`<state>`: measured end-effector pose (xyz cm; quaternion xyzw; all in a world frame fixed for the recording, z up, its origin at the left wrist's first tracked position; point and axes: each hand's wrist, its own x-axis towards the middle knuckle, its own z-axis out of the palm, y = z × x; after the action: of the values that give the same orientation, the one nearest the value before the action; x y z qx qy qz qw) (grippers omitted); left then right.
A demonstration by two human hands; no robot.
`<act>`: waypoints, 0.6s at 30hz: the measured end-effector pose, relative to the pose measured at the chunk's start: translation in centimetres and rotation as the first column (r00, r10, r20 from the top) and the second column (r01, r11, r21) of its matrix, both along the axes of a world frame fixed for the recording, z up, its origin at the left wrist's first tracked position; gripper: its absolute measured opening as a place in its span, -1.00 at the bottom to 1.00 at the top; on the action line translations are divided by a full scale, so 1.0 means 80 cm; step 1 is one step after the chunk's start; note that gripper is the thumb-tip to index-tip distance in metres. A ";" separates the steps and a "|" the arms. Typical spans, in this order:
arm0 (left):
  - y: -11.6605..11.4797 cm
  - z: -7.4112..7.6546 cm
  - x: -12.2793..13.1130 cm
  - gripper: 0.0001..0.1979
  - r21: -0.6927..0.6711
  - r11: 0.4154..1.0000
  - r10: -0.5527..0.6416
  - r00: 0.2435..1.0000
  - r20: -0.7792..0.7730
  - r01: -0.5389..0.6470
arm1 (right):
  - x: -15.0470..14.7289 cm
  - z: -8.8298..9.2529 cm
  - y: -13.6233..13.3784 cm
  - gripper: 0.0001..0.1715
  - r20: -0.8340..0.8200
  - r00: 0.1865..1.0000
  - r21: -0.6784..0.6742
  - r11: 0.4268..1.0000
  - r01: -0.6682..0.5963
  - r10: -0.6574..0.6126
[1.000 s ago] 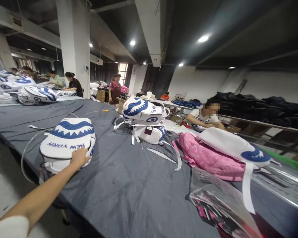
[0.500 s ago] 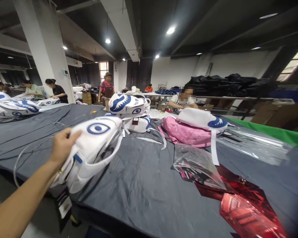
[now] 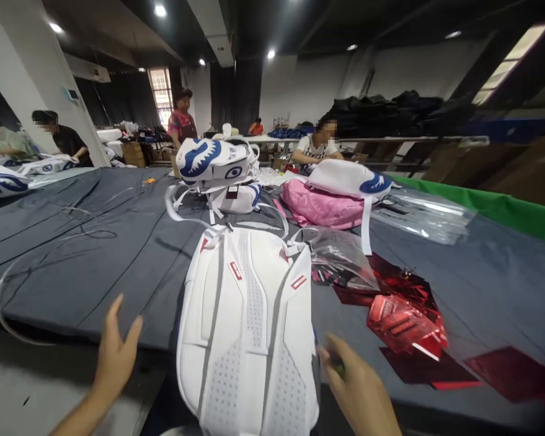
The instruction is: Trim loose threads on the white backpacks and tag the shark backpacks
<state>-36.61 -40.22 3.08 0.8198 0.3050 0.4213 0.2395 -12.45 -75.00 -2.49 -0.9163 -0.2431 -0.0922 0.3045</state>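
A white backpack [image 3: 247,327] lies in front of me at the table's near edge. Its back panel and shoulder straps, with small red patches, face up. Left of it, apart from the bag, my left hand [image 3: 117,348] hangs with thumb and fingers spread, holding nothing. My right hand [image 3: 356,381] is beside the bag's lower right side, fingers curled round something small, dark and greenish that I cannot make out. Beyond the bag, white backpacks with blue shark mouths and eyes [image 3: 215,160] are piled up.
A pink bag [image 3: 322,206] lies under another white bag [image 3: 345,178]. Clear plastic bags [image 3: 427,215] and red shiny packets [image 3: 404,324] cover the right side. A clear plastic strip [image 3: 2,290] curls over the dark tablecloth [image 3: 131,242] at left. Several people work beyond the table.
The white backpack has turned from its eye-printed side to its strap side and moved right, nearer me. My left hand has let go of it. My right hand has come into view.
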 end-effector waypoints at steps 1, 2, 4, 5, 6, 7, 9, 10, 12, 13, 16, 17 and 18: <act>-0.005 0.002 0.006 -0.46 0.088 0.989 -0.111 0.992 -0.054 0.115 | -0.004 0.016 0.020 -0.58 0.098 0.995 -0.009 1.000 -0.020 0.021; -0.012 0.002 0.017 -0.44 0.186 0.936 -0.274 0.951 -0.147 0.298 | -0.010 0.032 0.044 -0.61 0.183 0.980 -0.014 0.997 -0.077 0.078; -0.035 -0.002 0.046 -0.42 0.285 0.625 -0.595 0.680 -0.428 0.726 | -0.029 0.062 0.095 -0.64 0.281 0.927 -0.080 0.969 -0.236 0.249; -0.050 -0.008 0.060 -0.41 0.258 0.444 -0.668 0.509 -0.542 0.858 | -0.039 0.074 0.118 -0.61 0.269 0.902 -0.147 0.940 -0.307 0.337; -0.064 -0.017 0.072 -0.41 0.222 0.315 -0.694 0.383 -0.609 0.923 | -0.047 0.083 0.138 -0.59 0.193 0.877 -0.256 0.886 -0.387 0.439; -0.077 -0.028 0.079 -0.42 0.193 0.246 -0.697 0.312 -0.646 0.950 | -0.053 0.089 0.152 -0.61 0.087 0.878 -0.356 0.837 -0.414 0.471; -0.093 -0.053 0.083 -0.44 0.192 0.227 -0.680 0.297 -0.670 0.955 | -0.053 0.092 0.164 -0.68 -0.086 0.927 -0.500 0.789 -0.356 0.364; -0.096 -0.065 0.079 -0.44 0.215 0.231 -0.668 0.316 -0.674 0.949 | -0.047 0.091 0.161 -0.71 -0.120 0.961 -0.546 0.792 -0.273 0.249; -0.095 -0.087 0.068 -0.44 0.277 0.224 -0.644 0.355 -0.677 0.934 | -0.028 0.088 0.142 -0.72 -0.103 0.995 -0.597 0.799 -0.069 0.009; -0.093 -0.098 0.061 -0.45 0.310 0.213 -0.637 0.373 -0.674 0.926 | -0.016 0.087 0.129 -0.71 -0.108 0.990 -0.590 0.808 0.006 -0.087; -0.094 -0.124 0.047 -0.47 0.374 0.209 -0.612 0.419 -0.670 0.904 | 0.019 0.087 0.094 -0.64 -0.323 0.923 -0.487 0.873 0.026 -0.208; -0.096 -0.131 0.044 -0.47 0.381 0.213 -0.604 0.428 -0.672 0.900 | 0.030 0.086 0.087 -0.62 -0.419 0.889 -0.441 0.897 -0.021 -0.185; -0.098 -0.136 0.043 -0.47 0.381 0.217 -0.598 0.431 -0.676 0.899 | 0.039 0.083 0.083 -0.59 -0.504 0.851 -0.392 0.917 -0.071 -0.150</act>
<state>-33.16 -48.07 -7.82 0.9444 -0.2899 0.1544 0.0168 -9.33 -68.38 4.17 -0.9536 -0.1452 0.2057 0.1650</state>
